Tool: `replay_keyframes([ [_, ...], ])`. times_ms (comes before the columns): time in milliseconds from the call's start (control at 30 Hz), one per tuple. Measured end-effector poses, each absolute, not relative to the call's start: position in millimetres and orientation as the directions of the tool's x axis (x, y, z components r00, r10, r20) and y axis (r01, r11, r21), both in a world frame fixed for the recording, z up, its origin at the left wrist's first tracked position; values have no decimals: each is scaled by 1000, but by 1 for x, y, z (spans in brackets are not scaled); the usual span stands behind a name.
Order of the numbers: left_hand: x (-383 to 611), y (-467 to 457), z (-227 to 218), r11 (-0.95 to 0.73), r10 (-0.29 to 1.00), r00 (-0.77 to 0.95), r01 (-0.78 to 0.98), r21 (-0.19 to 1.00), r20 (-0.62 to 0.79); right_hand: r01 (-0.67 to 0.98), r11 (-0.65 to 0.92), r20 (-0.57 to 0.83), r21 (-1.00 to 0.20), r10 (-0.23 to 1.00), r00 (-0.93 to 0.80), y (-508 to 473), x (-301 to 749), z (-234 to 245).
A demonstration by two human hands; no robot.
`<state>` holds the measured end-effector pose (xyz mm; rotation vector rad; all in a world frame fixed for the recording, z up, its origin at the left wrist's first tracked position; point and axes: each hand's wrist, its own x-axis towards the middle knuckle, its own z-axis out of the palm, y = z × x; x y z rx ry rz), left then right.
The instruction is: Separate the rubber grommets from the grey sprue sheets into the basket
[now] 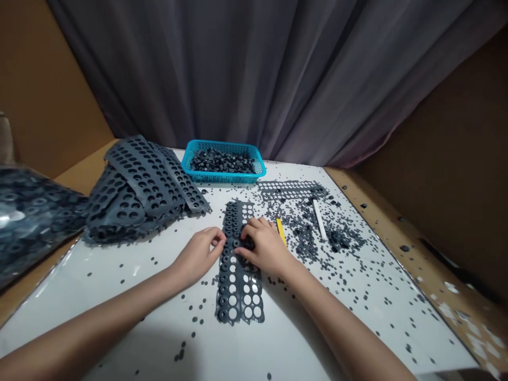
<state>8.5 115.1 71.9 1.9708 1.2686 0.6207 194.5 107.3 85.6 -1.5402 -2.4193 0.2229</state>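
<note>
At the strip's nine o'clock, the left hand [204, 248] brings thumb and fingertips together; at three, the right hand [269, 246] curls over dark pieces [249, 243]. Neither grip is clear. The perforated strip [240, 299], mid-worktop [159, 328], looks light, bendy, tearable; its solid edge seems the best hold.

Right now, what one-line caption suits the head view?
Left fingers and right fingers at a dark holed sheet on a white table, with a blue basket of dark pieces behind.
</note>
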Motion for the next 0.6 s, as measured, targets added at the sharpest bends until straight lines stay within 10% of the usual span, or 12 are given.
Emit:
replay_keyframes([
  [600, 12, 115, 56, 182, 896, 401, 59, 982, -190, 660, 426, 412, -619, 891, -190, 101, 214, 70],
])
